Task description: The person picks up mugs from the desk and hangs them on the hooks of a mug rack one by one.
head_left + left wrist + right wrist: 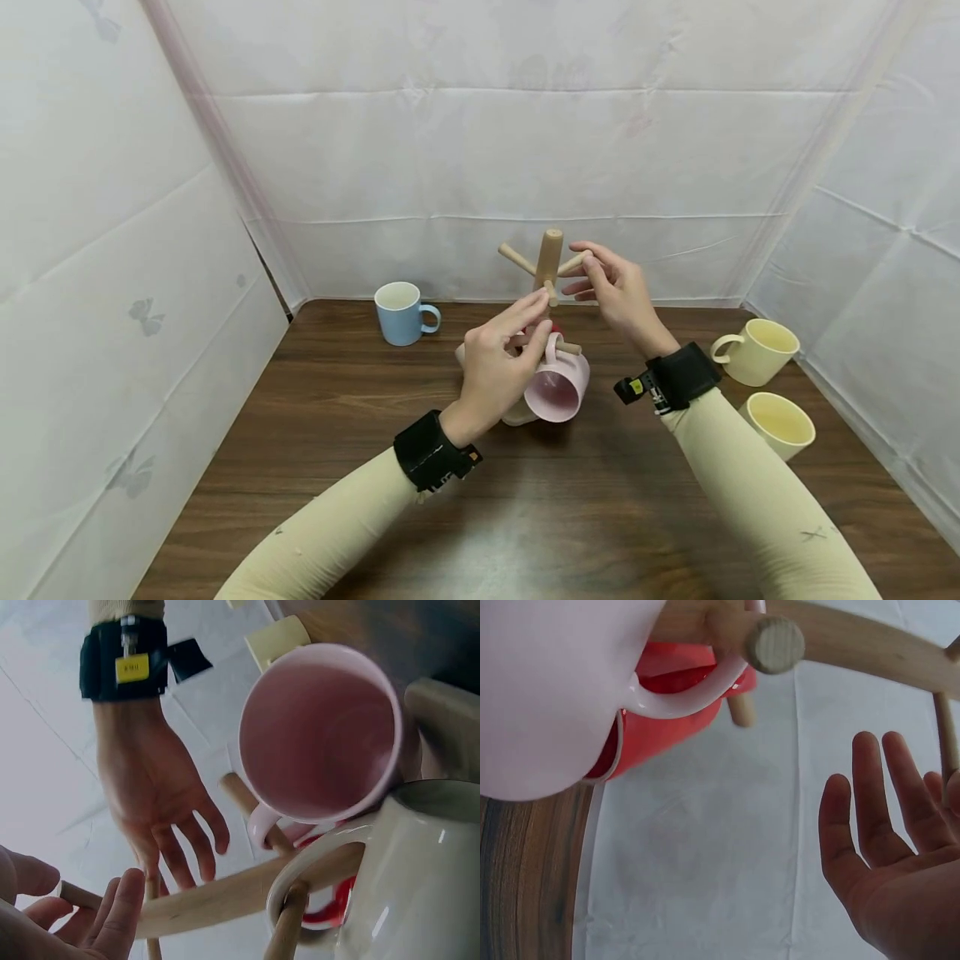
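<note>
A wooden mug tree [550,257] stands on the table with several pegs. My right hand [618,292] pinches the tip of its upper right peg [573,263] between thumb and index finger, the other fingers loosely spread. Beside the upper front peg [552,293] is my left hand [498,367], its fingers nearly straight and the thumb apart from them. Below, a pink mug [557,392] hangs by its handle, mouth toward me. A white mug [420,877] hangs on another low peg, mostly behind my left hand in the head view. Behind the trunk shows a red mug [675,712].
On the brown wooden table [337,417], a light blue mug [401,315] stands at the back left. Two yellow mugs stand at the right, one farther back [759,354] and one nearer [780,423], close by my right forearm. White cloth [450,150] walls enclose the back and sides.
</note>
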`<action>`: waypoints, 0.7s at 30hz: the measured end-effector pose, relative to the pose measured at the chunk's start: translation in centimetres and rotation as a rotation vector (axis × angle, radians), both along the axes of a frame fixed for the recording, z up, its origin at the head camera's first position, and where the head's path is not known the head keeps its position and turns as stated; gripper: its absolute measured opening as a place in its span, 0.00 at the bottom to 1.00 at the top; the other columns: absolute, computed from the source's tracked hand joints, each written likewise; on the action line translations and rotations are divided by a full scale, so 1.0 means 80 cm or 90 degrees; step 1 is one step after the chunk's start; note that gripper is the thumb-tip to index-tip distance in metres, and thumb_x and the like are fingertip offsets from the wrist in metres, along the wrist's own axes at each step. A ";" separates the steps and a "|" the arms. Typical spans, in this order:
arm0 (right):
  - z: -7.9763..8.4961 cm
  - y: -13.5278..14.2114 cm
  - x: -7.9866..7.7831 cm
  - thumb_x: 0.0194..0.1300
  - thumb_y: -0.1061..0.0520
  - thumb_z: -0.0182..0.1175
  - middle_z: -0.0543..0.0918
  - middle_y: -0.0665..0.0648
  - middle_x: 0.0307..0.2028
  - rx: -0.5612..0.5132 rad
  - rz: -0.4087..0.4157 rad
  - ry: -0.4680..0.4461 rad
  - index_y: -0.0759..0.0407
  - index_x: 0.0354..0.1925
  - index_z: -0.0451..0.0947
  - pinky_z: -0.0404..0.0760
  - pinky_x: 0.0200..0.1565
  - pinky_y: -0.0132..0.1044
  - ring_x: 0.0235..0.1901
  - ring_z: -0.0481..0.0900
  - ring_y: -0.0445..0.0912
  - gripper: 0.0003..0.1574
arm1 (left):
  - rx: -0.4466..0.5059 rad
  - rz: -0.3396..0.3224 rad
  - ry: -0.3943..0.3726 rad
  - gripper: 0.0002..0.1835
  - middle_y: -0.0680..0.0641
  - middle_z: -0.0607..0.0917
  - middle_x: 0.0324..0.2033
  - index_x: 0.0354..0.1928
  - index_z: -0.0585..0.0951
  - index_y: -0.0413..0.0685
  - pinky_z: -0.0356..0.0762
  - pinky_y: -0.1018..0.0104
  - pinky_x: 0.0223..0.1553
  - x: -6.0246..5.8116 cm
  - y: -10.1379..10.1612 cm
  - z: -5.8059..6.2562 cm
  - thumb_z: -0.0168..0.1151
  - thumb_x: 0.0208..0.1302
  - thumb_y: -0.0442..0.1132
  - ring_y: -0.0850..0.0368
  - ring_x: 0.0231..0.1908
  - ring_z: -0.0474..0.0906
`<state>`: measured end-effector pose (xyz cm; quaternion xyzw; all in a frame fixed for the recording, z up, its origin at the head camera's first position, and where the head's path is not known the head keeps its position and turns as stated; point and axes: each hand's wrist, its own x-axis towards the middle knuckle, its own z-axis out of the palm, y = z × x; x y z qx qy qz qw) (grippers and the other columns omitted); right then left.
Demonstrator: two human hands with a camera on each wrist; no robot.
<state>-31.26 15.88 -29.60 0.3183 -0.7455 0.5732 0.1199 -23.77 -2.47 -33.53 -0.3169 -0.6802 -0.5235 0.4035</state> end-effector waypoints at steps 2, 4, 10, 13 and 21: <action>0.000 0.000 -0.005 0.73 0.57 0.42 0.80 0.68 0.43 0.003 0.005 -0.003 0.59 0.62 0.66 0.77 0.40 0.60 0.38 0.78 0.64 0.22 | -0.013 -0.011 0.004 0.17 0.44 0.78 0.52 0.53 0.77 0.40 0.80 0.68 0.31 0.001 0.004 -0.001 0.59 0.61 0.33 0.62 0.41 0.79; -0.001 0.000 -0.010 0.73 0.56 0.41 0.80 0.69 0.42 0.006 0.005 -0.007 0.59 0.62 0.66 0.77 0.40 0.59 0.38 0.78 0.64 0.22 | -0.025 -0.018 0.001 0.18 0.43 0.77 0.54 0.54 0.76 0.40 0.80 0.67 0.30 0.001 0.007 -0.001 0.58 0.61 0.33 0.63 0.40 0.79; -0.001 -0.004 -0.020 0.74 0.55 0.41 0.79 0.72 0.40 0.019 -0.004 -0.019 0.58 0.61 0.67 0.81 0.38 0.46 0.37 0.79 0.60 0.21 | -0.056 0.009 -0.005 0.20 0.46 0.76 0.56 0.57 0.75 0.43 0.78 0.68 0.21 0.002 0.014 -0.003 0.57 0.61 0.34 0.69 0.37 0.77; -0.002 -0.005 -0.022 0.74 0.56 0.40 0.79 0.74 0.39 0.013 0.000 -0.025 0.59 0.61 0.66 0.82 0.38 0.41 0.37 0.79 0.60 0.21 | -0.065 0.026 -0.001 0.22 0.48 0.75 0.57 0.58 0.74 0.44 0.77 0.68 0.19 0.002 0.016 -0.005 0.57 0.61 0.33 0.70 0.36 0.76; -0.005 -0.008 -0.022 0.74 0.56 0.40 0.79 0.73 0.39 -0.002 -0.001 -0.024 0.59 0.61 0.66 0.81 0.38 0.47 0.36 0.79 0.60 0.21 | -0.084 0.050 0.007 0.24 0.51 0.75 0.57 0.61 0.72 0.47 0.76 0.77 0.24 0.000 0.017 -0.008 0.54 0.61 0.32 0.69 0.32 0.76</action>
